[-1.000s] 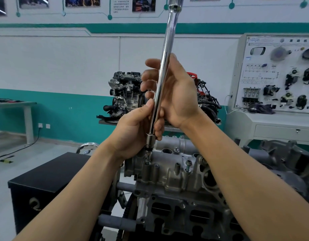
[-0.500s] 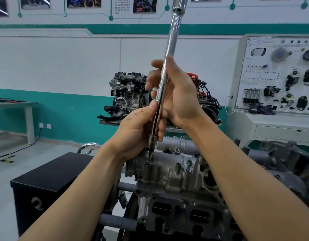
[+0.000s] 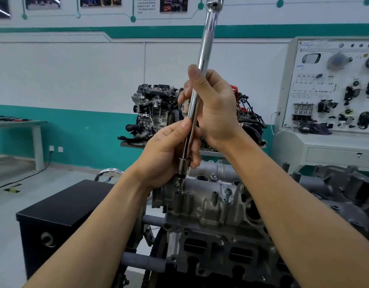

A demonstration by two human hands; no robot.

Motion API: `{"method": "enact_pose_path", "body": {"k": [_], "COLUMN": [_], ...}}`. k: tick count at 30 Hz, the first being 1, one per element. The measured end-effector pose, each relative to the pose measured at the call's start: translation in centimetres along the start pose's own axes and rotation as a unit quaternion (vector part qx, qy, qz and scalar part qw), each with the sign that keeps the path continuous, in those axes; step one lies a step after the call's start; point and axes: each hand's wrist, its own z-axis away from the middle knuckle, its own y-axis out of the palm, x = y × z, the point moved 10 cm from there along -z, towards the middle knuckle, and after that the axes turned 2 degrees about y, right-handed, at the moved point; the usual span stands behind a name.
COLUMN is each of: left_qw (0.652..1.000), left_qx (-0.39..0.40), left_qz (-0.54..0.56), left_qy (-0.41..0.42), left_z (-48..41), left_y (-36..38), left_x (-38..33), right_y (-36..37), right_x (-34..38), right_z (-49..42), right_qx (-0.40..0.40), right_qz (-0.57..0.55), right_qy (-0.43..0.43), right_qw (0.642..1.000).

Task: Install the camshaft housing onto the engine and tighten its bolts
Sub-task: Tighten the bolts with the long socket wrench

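Observation:
A long chrome extension bar [image 3: 202,59] stands nearly upright, its socket end [image 3: 182,170] seated on a bolt at the left end of the grey camshaft housing [image 3: 202,206]. The housing sits on the engine [image 3: 221,250]. My left hand [image 3: 167,154] grips the bar low down, thumb against the shaft. My right hand [image 3: 212,109] holds the bar higher up, fingers curled round it. Another bolt [image 3: 227,194] stands raised in the housing further right. The bar's top runs out of view.
A black cabinet [image 3: 54,215] stands to the left of the engine. A second engine [image 3: 156,109] sits on a stand behind. A training panel [image 3: 333,88] with mounted parts is at the right, a table [image 3: 19,125] at the far left.
Both hands stay on the bar with the socket on the same bolt. My right fingers have shifted slightly round the shaft.

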Motion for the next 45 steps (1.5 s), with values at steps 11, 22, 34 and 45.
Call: {"method": "enact_pose_path", "body": {"k": [11,22,34,45], "left_qw": [1.0,0.998,0.999,1.0], "left_qx": [0.008,-0.004,0.013,-0.001], "left_qz": [0.001,0.041,0.024,0.02], "left_qy": [-0.007,-0.053,-0.034,-0.011], "left_z": [0.0,0.0,0.0,0.1], "left_y": [0.0,0.2,0.4,0.2], "left_x": [0.1,0.7,0.5,0.0], "right_y": [0.9,1.4,0.5,0.9], "right_x": [0.0,-0.4,-0.2,-0.3], "right_z": [0.3,0.7,0.4,0.5], "right_qx": [0.037,0.067,0.011,0.027], "right_qz": [-0.037,-0.058,-0.031,-0.059], "right_qy": [0.021,0.043,0.02,0.029], "right_qw": [0.998,0.995,0.999,0.998]}}
